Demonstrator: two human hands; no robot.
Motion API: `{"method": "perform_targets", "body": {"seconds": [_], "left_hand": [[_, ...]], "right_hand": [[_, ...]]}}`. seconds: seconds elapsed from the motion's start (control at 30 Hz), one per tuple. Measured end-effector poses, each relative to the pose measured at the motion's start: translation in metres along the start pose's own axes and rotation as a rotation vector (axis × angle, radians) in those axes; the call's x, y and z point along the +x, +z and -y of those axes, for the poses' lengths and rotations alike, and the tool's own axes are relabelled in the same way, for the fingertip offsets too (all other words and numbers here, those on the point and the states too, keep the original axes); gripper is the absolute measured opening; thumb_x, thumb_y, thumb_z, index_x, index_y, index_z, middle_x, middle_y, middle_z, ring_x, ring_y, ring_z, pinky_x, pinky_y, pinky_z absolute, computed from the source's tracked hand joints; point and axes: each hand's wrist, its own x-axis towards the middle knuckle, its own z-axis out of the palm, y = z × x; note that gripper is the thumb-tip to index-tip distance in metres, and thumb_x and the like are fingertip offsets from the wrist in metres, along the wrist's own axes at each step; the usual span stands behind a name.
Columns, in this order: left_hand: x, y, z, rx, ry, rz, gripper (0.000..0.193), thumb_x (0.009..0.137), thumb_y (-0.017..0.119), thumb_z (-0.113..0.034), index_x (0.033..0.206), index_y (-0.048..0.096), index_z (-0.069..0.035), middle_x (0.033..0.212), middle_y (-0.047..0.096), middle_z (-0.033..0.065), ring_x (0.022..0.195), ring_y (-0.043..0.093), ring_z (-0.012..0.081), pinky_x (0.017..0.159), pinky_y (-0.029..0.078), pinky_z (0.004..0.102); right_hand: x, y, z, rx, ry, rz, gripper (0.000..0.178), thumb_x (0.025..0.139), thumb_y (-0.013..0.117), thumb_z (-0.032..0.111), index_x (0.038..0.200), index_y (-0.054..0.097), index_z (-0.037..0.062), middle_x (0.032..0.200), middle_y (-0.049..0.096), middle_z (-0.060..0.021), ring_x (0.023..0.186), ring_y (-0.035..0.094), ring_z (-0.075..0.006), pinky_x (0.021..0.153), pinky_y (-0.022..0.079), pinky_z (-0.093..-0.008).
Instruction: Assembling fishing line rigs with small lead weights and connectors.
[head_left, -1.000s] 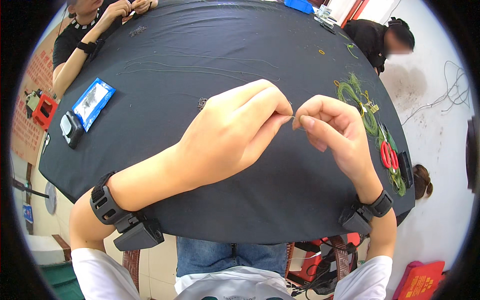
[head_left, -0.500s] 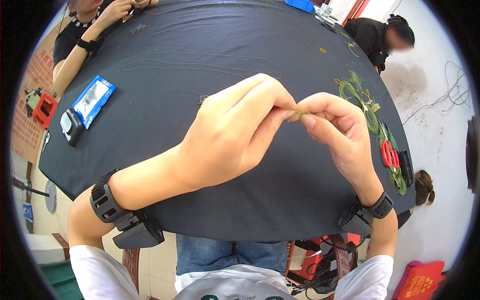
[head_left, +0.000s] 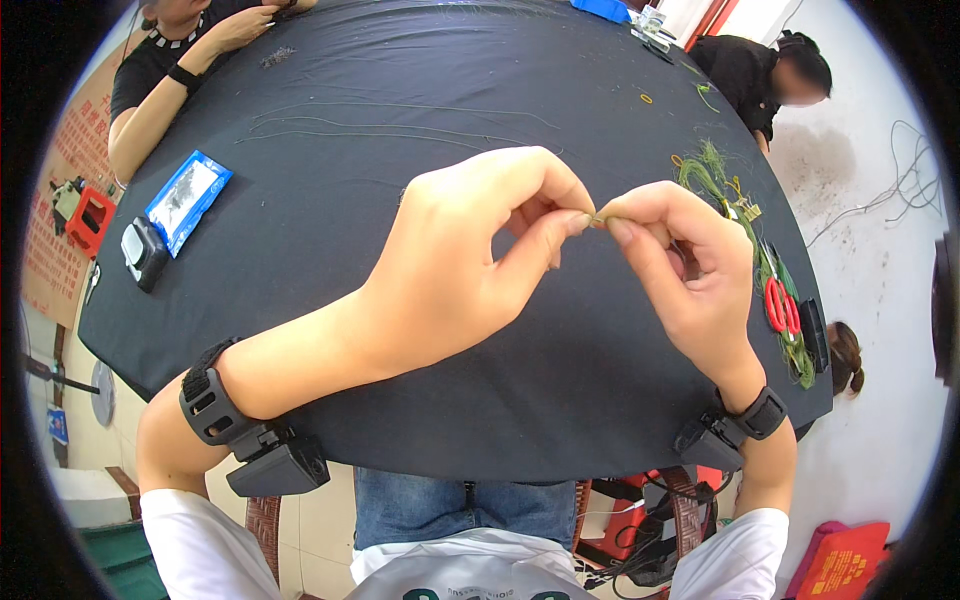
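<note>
My left hand and my right hand meet above the middle of the table, thumb and forefinger pinched on each. Between the touching fingertips shows a tiny bit of a thin greenish thread; most of it is hidden by the fingers. Several fine dark threads lie stretched across the black cloth beyond my left hand. To the right of my right hand are bundles of green thread and red-handled scissors.
A black-clothed table spreads before me. At left lie a blue-edged packet and a small black-and-white device. A black case sits by the right edge. One person sits far left, another leans in far right.
My left thumb and fingers have shifted, opening a gap behind the pinch. My right hand has turned slightly, its fingers curling differently. Both pinches stay together at nearly the same place.
</note>
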Motion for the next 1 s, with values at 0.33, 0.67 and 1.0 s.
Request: {"method": "perform_targets", "body": {"seconds": [0.33, 0.67, 1.0], "left_hand": [[0.003, 0.001, -0.002, -0.114, -0.188, 0.037, 0.006, 0.087, 0.056, 0.004, 0.093, 0.058, 0.003, 0.085, 0.059, 0.0057, 0.071, 0.058, 0.01, 0.064, 0.049, 0.0224], [0.005, 0.001, 0.006, 0.23, 0.254, -0.075, 0.015, 0.077, 0.06, 0.011, 0.088, 0.059, 0.002, 0.083, 0.06, 0.0109, 0.071, 0.061, 0.0166, 0.062, 0.05, 0.0254], [0.004, 0.001, 0.01, 0.269, 0.246, -0.077, 0.014, 0.077, 0.061, 0.01, 0.087, 0.059, 0.002, 0.083, 0.06, 0.0105, 0.072, 0.061, 0.0178, 0.063, 0.05, 0.026]], "right_hand": [[0.0, -0.002, -0.012, 0.117, -0.05, 0.028, 0.005, 0.083, 0.06, 0.001, 0.087, 0.064, 0.0027, 0.057, 0.044, 0.0068, 0.052, 0.033, 0.0015, 0.045, 0.024, -0.0179], [0.0, -0.001, -0.007, 0.289, 0.092, 0.07, 0.01, 0.087, 0.057, 0.001, 0.094, 0.064, 0.0018, 0.06, 0.044, 0.0097, 0.053, 0.031, 0.002, 0.048, 0.022, -0.0174], [0.002, -0.003, -0.01, 0.236, 0.116, 0.1, 0.008, 0.088, 0.058, 0.003, 0.092, 0.063, 0.0001, 0.061, 0.046, 0.008, 0.055, 0.034, 0.0015, 0.05, 0.025, -0.0181]]}}
